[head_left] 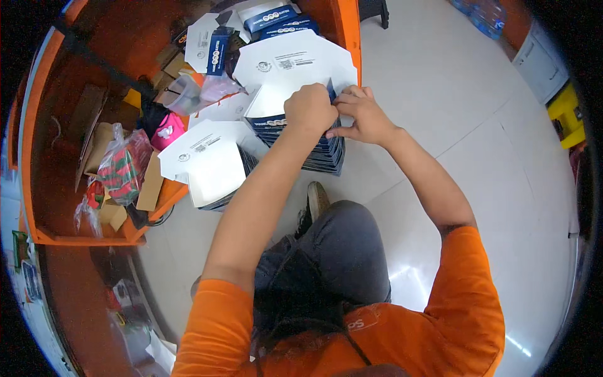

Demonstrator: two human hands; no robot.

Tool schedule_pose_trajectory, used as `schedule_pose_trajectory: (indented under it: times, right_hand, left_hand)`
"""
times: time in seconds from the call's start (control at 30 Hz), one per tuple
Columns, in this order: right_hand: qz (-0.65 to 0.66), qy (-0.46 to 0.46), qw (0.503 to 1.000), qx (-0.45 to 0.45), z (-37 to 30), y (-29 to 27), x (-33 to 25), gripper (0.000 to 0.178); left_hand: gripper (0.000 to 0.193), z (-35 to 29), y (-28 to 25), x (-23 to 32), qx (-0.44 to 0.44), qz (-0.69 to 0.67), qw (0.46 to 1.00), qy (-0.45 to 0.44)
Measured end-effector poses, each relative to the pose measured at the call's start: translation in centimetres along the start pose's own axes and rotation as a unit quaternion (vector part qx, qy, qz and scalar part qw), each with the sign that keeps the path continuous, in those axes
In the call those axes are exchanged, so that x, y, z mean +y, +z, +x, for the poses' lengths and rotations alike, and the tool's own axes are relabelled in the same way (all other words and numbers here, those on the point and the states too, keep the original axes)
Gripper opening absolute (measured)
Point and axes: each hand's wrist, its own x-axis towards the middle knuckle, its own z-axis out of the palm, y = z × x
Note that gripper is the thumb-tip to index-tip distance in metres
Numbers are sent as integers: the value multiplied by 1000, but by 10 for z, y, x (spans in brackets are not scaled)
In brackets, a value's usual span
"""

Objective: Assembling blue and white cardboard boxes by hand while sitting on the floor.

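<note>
A tall stack of nested cardboard food boxes (325,154), navy outside and white inside, stands in front of me. The top box (269,99) has its wide white lid (301,60) raised at the far side. My left hand (309,110) is closed at the right side of this top box, its fingertips hidden from view. Against the same right wall, my right hand (365,116) grips the box's corner, thumb below and fingers curled above. To the left is a shorter stack of the same boxes (217,176), its top lid also raised.
An orange shelf unit (348,31) curves round the left and far side. Inside it lie finished-looking navy-and-white boxes (279,22), a clear plastic cup (182,94), a pink pouch (168,131) and a red-green bundle in plastic (125,166). Pale floor tiles (452,107) extend right.
</note>
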Motion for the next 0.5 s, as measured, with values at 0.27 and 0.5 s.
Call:
schedule_pose_trajectory:
  times: [0.27,0.5]
  right_hand:
    - [232,60,970,49,-10,17,0,32]
    - [234,49,969,62,-8,26,-8,27]
  left_hand:
    - [27,-8,24,-7,64,-14,996,53]
    - [41,16,36,-45,60,-154,980,113]
